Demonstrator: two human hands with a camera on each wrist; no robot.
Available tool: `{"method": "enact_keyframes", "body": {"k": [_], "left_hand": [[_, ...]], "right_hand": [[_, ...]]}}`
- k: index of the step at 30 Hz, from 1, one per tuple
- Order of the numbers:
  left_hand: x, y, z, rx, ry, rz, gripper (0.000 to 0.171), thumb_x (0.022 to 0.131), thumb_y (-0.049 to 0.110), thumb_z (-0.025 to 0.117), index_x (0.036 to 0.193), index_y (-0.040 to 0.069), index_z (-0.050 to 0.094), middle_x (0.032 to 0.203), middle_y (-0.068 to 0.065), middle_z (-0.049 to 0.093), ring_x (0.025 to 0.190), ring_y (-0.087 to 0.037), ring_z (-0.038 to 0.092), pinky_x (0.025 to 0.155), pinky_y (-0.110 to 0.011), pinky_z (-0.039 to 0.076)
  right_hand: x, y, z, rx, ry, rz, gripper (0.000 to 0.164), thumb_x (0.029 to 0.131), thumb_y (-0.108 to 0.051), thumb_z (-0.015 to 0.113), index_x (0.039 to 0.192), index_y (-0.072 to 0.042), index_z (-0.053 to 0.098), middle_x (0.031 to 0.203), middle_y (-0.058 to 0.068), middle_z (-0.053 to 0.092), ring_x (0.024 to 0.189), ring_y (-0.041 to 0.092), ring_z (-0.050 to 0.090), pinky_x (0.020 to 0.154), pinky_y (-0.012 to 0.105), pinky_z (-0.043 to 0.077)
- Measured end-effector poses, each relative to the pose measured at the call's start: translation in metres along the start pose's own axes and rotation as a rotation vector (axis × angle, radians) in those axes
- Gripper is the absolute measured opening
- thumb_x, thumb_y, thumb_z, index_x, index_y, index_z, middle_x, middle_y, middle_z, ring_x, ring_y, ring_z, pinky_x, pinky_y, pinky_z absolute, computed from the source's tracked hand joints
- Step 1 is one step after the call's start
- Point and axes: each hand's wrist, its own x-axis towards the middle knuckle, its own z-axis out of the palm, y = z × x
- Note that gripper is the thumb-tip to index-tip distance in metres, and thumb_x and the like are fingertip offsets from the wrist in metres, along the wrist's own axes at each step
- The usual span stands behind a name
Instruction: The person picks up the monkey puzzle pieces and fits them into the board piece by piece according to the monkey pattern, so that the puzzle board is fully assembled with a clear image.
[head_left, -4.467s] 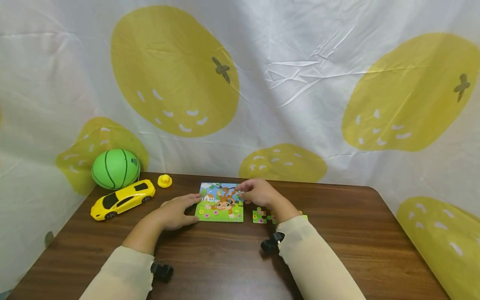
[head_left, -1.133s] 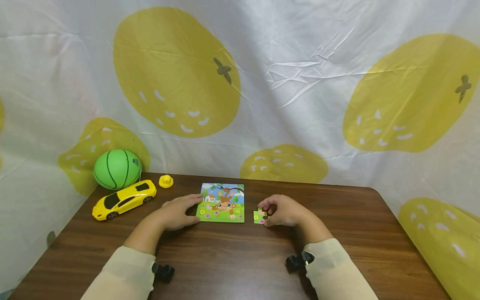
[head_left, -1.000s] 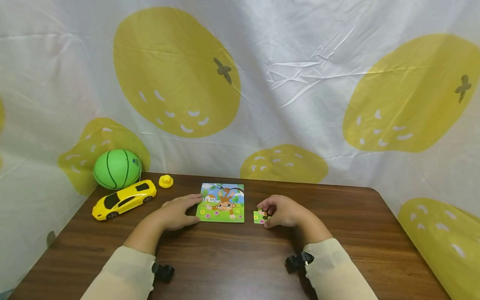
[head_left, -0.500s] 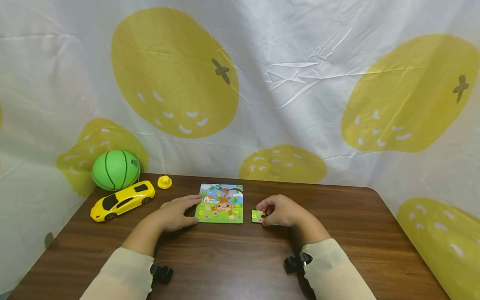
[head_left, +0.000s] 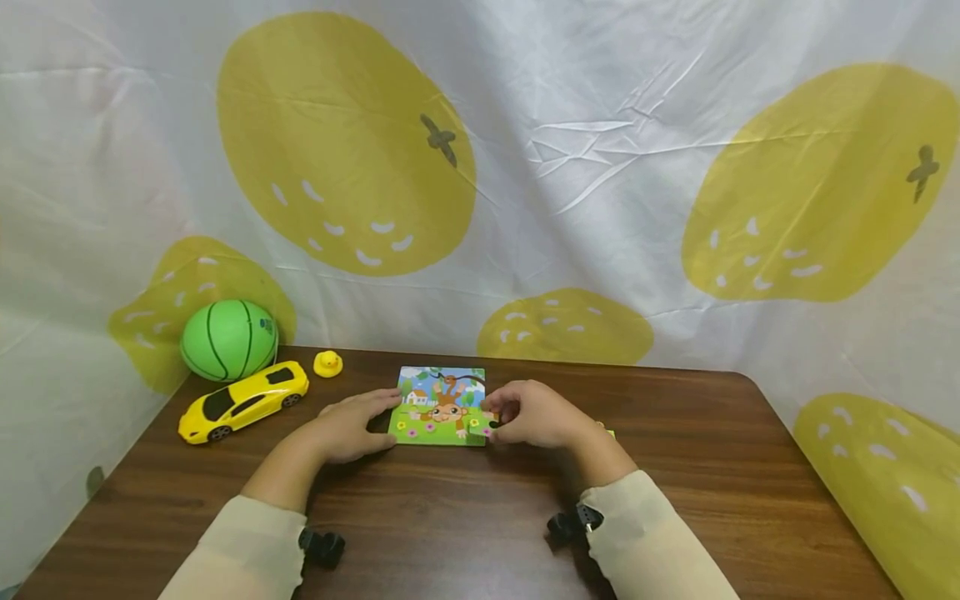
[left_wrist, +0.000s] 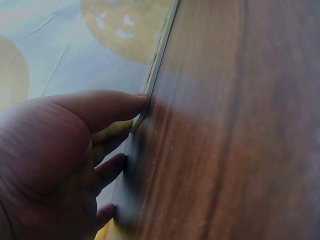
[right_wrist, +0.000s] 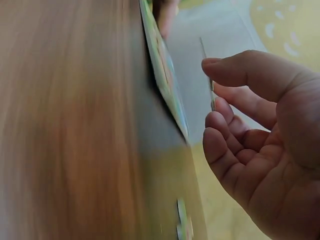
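Observation:
A square monkey jigsaw puzzle (head_left: pixel 438 429) lies on the brown wooden table in the head view. My left hand (head_left: pixel 352 427) rests at its left side, thumb at the near corner and fingertips along the edge; the left wrist view shows that thumb (left_wrist: pixel 115 107) against the board's thin rim. My right hand (head_left: pixel 536 415) pinches a green puzzle piece (head_left: pixel 478 426) with flowers over the puzzle's lower right part. Seen edge-on in the right wrist view, the piece sits between thumb and fingers, raised off the board (right_wrist: pixel 165 75).
Past the right wrist, a bit of a loose puzzle piece (head_left: pixel 610 433) shows, mostly hidden by the arm. At the left stand a yellow toy car (head_left: pixel 243 402), a green ball (head_left: pixel 229 340) and a small yellow duck (head_left: pixel 327 364). A fruit-print cloth (head_left: pixel 585 208) hangs behind the table.
My right hand has picked up the flowered piece from the table right of the puzzle and moved left with it to the puzzle's lower right. The left hand stays in place.

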Motion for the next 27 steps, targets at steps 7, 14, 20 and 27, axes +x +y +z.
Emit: {"method": "enact_keyframes", "body": {"k": [7,14,20,27], "left_hand": [[0.000,-0.001,0.000,-0.001,0.008,0.010,0.072,0.101,0.041,0.071,0.164,0.017,0.047,0.175,-0.003,0.038,0.161,-0.042,0.034,0.118,-0.080,0.028],[0.001,-0.003,0.001,-0.006,0.008,0.014,0.072,0.101,0.042,0.071,0.164,0.017,0.046,0.176,-0.003,0.037,0.161,-0.042,0.035,0.118,-0.082,0.027],[0.001,-0.003,0.001,-0.004,0.013,0.020,0.072,0.101,0.042,0.071,0.163,0.016,0.047,0.175,-0.004,0.038,0.160,-0.042,0.036,0.117,-0.082,0.028],[0.000,-0.003,0.000,0.003,0.015,0.026,0.072,0.101,0.042,0.071,0.163,0.016,0.047,0.174,-0.005,0.039,0.159,-0.043,0.038,0.116,-0.083,0.029]], "right_hand": [[0.027,-0.022,0.021,0.026,-0.014,-0.051,0.052,0.085,-0.022,0.091,0.133,-0.007,0.075,0.102,0.000,0.075,0.088,0.009,0.066,0.080,0.028,0.057],[0.052,-0.036,0.041,-0.017,-0.056,-0.046,0.049,0.086,-0.025,0.091,0.132,-0.013,0.077,0.108,-0.004,0.077,0.092,0.006,0.066,0.085,0.027,0.057],[0.066,-0.045,0.051,-0.045,-0.068,-0.028,0.050,0.084,-0.026,0.092,0.130,-0.015,0.078,0.113,-0.004,0.078,0.096,0.007,0.068,0.088,0.028,0.058],[0.078,-0.046,0.059,-0.076,-0.081,-0.017,0.054,0.083,-0.025,0.092,0.135,-0.016,0.076,0.119,-0.002,0.081,0.103,0.011,0.072,0.093,0.030,0.060]]}}
